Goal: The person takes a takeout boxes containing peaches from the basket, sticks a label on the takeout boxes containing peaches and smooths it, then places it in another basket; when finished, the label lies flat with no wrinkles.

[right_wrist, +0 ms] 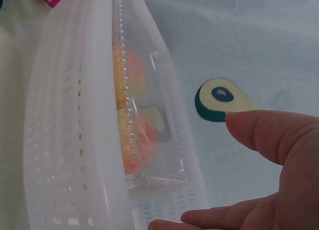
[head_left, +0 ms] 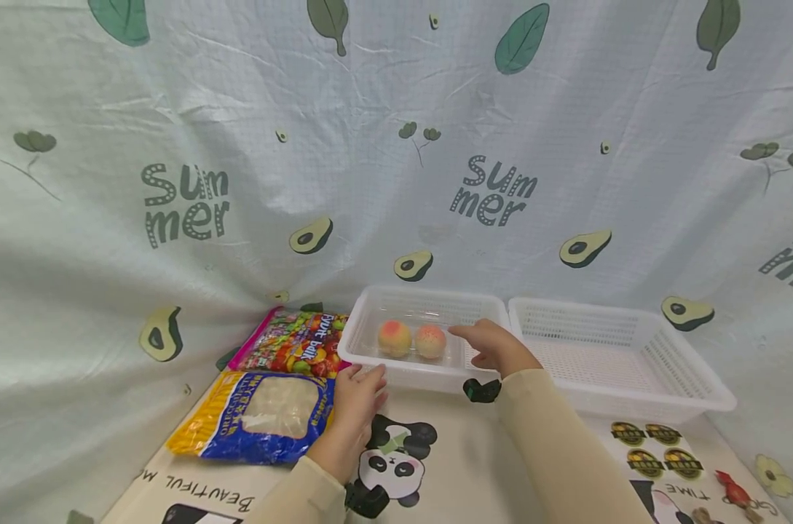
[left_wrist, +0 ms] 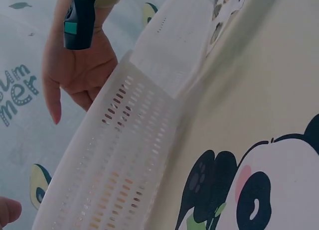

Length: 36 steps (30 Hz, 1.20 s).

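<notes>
A white slotted plastic basket (head_left: 396, 373) holds a clear plastic container (right_wrist: 167, 163) with two peaches (head_left: 395, 339) in its left part. Above the right part of this basket hovers my right hand (head_left: 494, 346), thumb and fingers apart, holding nothing. The right wrist view shows that hand (right_wrist: 294, 165) beside the container, not touching it. My left hand (head_left: 355, 407) is at the basket's front left corner with fingers loosely extended; whether they touch the rim I cannot tell. Only a fingertip of it (left_wrist: 7, 211) shows in the left wrist view.
A second white basket (head_left: 632, 402) stands against the first on the right. To the left lie a pink fruit-printed bag (head_left: 291, 342) and a blue and yellow pasta bag (head_left: 265, 418). A printed curtain (head_left: 370, 175) hangs behind; the table covering (head_left: 462, 458) bears panda pictures.
</notes>
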Tool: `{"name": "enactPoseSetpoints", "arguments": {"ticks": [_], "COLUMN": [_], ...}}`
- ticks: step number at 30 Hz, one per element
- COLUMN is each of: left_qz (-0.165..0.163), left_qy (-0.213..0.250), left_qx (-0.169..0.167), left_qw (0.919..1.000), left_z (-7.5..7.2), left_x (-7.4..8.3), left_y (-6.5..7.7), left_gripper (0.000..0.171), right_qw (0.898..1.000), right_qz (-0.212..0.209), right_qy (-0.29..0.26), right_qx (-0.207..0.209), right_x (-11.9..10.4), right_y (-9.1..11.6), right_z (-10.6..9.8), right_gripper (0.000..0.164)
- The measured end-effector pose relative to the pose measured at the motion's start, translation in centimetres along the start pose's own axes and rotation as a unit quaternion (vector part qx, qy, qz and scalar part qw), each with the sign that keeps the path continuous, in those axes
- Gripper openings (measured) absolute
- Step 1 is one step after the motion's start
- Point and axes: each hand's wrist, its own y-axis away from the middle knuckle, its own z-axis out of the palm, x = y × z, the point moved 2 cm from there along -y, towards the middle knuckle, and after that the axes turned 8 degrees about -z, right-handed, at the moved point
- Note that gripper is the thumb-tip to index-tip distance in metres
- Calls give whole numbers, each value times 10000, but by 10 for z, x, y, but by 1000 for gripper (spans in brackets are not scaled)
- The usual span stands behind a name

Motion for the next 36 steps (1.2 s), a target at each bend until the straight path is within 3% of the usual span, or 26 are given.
{"name": "enactPoseSetpoints", "arguments": {"ticks": [6,13,16,27,36], "left_qz": [-71,64,85,164,194], "left_qy": [385,698,748,811,700], "left_qx": [-4,52,39,1,-45], "left_qw": [9992,9975,9972,9966,9973], "left_z": [4,6,6,5,2], "left_x": [8,13,13,8,8], "left_y": [-8,-15,-17,-20,-25], "left_gripper": [70,65,64,63,66], "right_qw": [9994,9974,9980,9968,9965], "right_qz": [256,346,277,623,572], "right_qy": [-38,-602,-558,-464,-534], "right_qx": [234,212,102,162,279], "right_x": [9,12,13,17,22], "right_y": [-15,-24,-27,-37,-39], "right_z": [-5,-1,4,18,13], "right_gripper": [86,83,80,70,64]}}
